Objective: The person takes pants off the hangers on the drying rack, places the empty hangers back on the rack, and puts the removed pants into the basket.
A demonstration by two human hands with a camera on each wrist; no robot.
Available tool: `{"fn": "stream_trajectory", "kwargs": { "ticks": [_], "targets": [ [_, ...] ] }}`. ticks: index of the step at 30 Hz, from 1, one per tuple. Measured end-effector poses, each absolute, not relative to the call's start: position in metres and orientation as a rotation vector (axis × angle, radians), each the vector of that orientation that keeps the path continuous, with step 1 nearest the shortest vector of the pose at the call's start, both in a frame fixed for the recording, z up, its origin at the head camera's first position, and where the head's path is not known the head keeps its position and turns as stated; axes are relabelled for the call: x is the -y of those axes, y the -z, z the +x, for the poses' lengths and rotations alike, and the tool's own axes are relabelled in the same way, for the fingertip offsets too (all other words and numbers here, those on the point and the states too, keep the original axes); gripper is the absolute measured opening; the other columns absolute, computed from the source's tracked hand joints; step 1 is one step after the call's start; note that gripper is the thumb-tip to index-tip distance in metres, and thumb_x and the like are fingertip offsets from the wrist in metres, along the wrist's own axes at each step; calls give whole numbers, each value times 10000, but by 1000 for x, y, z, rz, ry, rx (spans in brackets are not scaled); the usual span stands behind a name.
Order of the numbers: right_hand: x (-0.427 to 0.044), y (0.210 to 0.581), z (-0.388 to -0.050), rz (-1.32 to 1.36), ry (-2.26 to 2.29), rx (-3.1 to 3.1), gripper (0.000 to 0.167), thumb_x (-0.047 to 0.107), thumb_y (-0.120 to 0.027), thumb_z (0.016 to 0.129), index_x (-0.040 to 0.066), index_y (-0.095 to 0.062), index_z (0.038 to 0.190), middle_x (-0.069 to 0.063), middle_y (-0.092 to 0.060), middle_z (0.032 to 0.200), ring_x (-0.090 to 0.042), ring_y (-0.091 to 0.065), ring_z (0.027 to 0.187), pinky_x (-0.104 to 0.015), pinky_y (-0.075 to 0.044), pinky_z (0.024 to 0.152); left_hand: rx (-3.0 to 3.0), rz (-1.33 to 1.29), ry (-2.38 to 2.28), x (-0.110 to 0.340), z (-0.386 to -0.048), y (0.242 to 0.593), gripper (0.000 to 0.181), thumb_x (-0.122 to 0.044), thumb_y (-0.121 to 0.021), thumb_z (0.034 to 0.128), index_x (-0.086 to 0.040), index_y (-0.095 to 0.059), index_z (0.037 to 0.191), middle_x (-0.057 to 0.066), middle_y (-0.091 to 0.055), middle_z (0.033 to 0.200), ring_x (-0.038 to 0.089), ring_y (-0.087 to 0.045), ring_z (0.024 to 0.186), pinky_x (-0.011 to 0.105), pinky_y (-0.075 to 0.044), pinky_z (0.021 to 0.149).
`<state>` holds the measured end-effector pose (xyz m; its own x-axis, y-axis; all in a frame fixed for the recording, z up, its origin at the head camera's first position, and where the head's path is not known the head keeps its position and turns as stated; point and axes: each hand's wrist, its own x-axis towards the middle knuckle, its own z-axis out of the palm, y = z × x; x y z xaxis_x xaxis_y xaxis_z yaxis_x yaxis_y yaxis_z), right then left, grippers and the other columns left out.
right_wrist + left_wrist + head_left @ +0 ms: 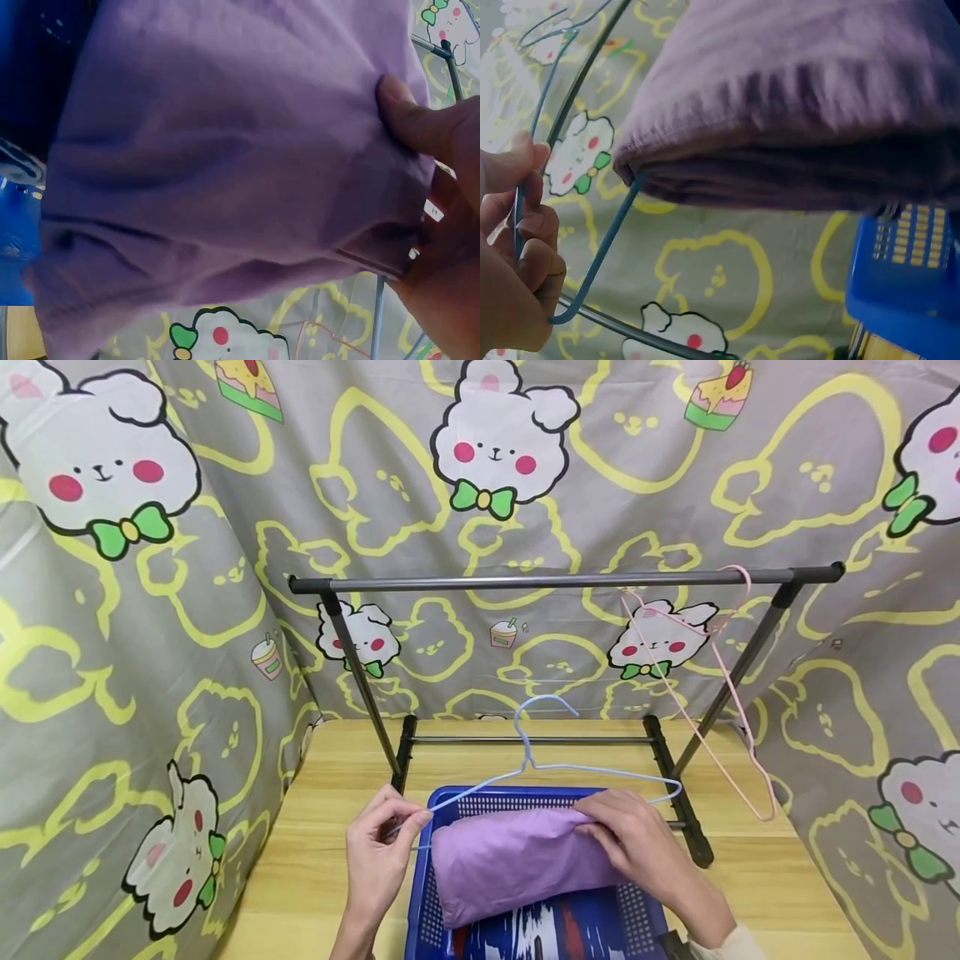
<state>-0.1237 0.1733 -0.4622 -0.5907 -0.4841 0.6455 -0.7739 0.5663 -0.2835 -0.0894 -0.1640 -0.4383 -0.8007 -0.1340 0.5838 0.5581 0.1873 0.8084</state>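
A light blue wire hanger (528, 763) stands above the basket, hook upward. My left hand (381, 846) pinches its left end between thumb and fingers. Folded purple cloth (517, 860) hangs over the hanger's lower bar; in the left wrist view the bar (604, 251) runs into the fold of the cloth. With thumb and fingers, my right hand (637, 839) grips the upper right edge of the cloth. In the right wrist view the thumb presses on the cloth's face (240, 150), while the other fingers are partly hidden behind it.
Beneath the cloth is a blue plastic basket (637, 918) holding dark blue, white and red fabric (536, 935). Behind it a black and grey rack (525, 582) stands on the wooden table (300, 860). A pink hanger (738, 702) hangs at the rack's right end. Patterned curtains (420, 485) surround the table.
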Motion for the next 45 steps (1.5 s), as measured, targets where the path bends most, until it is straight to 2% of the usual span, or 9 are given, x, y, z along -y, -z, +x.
{"fn": "stream_trajectory", "kwargs": {
  "ticks": [6,11,16,19,26,31,35,41,45],
  "targets": [
    [-168,459,-121,957,-623,2248,180,129,-700,871,83,-776,1028,-21,-757,970,-222,-707,877,-444,-560,790,1957,-490,1533,162,-89,440,236,142,-769,818,-91,-730,814,31,-519,730,23,-441,596,195,-306,395],
    [-160,454,-117,932,-551,2222,213,134,-616,897,59,-773,1020,-61,-757,959,-263,-706,862,-482,-573,773,1919,-532,1434,160,-89,444,311,196,-784,747,-105,-726,799,-2,-517,715,16,-390,546,163,-261,379],
    [-146,450,-113,937,-461,2214,366,174,-421,1062,56,-766,1027,-59,-751,963,-265,-699,867,-467,-567,784,1907,-569,1376,158,-90,452,329,223,-789,704,-90,-723,780,-2,-521,706,33,-434,529,149,-299,392],
    [-138,446,-110,952,-431,2201,441,176,-343,1098,55,-762,1036,-53,-746,974,-263,-691,880,-446,-556,804,1897,-539,1363,158,-89,455,334,236,-789,689,-82,-716,761,5,-530,703,50,-456,546,151,-342,415],
    [-133,429,-103,910,-445,2042,370,18,-385,971,24,-754,999,-78,-739,955,-279,-684,846,-446,-531,797,1894,-536,1326,156,-90,453,317,216,-798,694,-85,-715,751,-9,-533,697,49,-531,544,159,-283,401],
    [-132,411,-96,886,-457,1965,335,26,-428,984,23,-763,992,-88,-745,957,-282,-690,840,-492,-500,816,1875,-524,1324,155,-90,455,311,205,-799,701,-92,-724,755,-1,-548,701,79,-588,575,177,-324,396],
    [-135,397,-89,877,-498,1903,324,31,-448,994,14,-771,981,-101,-749,954,-291,-696,842,-532,-461,886,1855,-505,1349,157,-90,457,319,231,-786,693,-73,-725,765,10,-547,707,72,-552,570,162,-324,405],
    [-146,382,-81,831,-586,1869,317,92,-483,1027,-18,-773,964,-139,-746,943,-317,-680,810,-385,-369,1104,1848,-438,1387,175,-90,458,336,276,-763,688,-43,-737,791,34,-491,692,52,-402,558,187,-288,394],
    [-157,370,-76,791,-610,1832,327,96,-483,1026,-37,-767,931,-158,-740,900,-332,-664,794,-326,-378,1106,1865,-385,1338,182,-88,457,337,273,-770,684,-43,-746,796,38,-495,689,54,-414,566,190,-305,395]
  ]
}}
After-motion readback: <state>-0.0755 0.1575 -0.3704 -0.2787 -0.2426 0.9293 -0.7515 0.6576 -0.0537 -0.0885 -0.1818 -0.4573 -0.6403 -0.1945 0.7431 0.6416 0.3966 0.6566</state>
